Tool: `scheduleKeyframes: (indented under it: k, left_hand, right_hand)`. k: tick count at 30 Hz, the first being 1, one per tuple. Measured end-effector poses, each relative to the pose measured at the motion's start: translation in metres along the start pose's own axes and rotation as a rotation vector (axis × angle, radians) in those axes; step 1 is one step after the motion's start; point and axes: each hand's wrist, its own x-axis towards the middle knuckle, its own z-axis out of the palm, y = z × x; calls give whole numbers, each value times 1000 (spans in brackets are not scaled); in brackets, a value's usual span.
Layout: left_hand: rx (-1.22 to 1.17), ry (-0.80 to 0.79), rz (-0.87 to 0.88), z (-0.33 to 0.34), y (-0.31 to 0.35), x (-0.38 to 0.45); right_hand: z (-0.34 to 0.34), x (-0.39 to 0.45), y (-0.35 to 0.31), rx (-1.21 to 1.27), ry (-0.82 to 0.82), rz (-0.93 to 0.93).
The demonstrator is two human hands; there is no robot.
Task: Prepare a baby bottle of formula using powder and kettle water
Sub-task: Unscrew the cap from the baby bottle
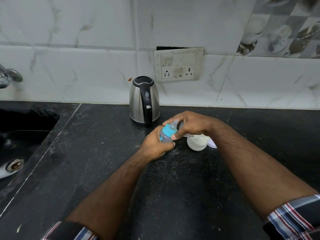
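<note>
- Head view: the left hand point(155, 144) is wrapped round the grey body of the bottle point(165, 135), thumb across the near side, holding it tilted with its top leaning up and to the right, above the counter point(103, 153).
- The right hand point(188, 124) comes over from the right, its fingers curled down round the bottle's top; the thumb presses on the teal collar point(170, 131), and the clear teat point(174, 124) shows between the fingers.
- Just right of the bottle, partly under the right wrist, a white tub point(197, 142) stands on the counter; a pale lid-like piece point(212, 144) shows at its right side, and what it is I cannot tell.
- The steel kettle point(144, 101) stands behind the hands, near the wall, its black handle turned toward the camera and its lid down; it sits close to the bottle's top but apart from it.
- A socket plate point(179, 64) is set in the wall tiles above and right of the kettle.
- The counter's left edge drops into a dark sink point(26, 132), with the drain point(14, 164) at lower left and a tap point(8, 77) on the wall above; the sink is well apart from the hands.
- Bare counter runs in front of the hands between the forearms, and to the right past the tub; pale specks lie scattered on it near the tub.
- Checked sleeves point(294, 215) are rolled back at both lower corners.
</note>
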Motion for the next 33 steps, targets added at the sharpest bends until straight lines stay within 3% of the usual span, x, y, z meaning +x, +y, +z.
scheduleKeyframes:
  k: [6,12,16,18,28,33]
  left_hand:
    - [13,-4,23,2,1,-1]
    - [14,7,11,3,-3,0]
    - [23,9,-4,4,-6,1]
    - [37,10,-17,5,-6,1]
    - [110,1,27,6,-1,-1]
    - [224,-14,54,7,2,-4]
  right_hand:
    - [2,8,-2,-113,183,62]
    - [-6,0,-3,51,118,13]
    - [-9,0,-3,163,447,25]
    - [-6,2,-2,172,517,30]
    - [7,-1,-8,-135,110,34]
    - [6,0,-5,-92,5,108]
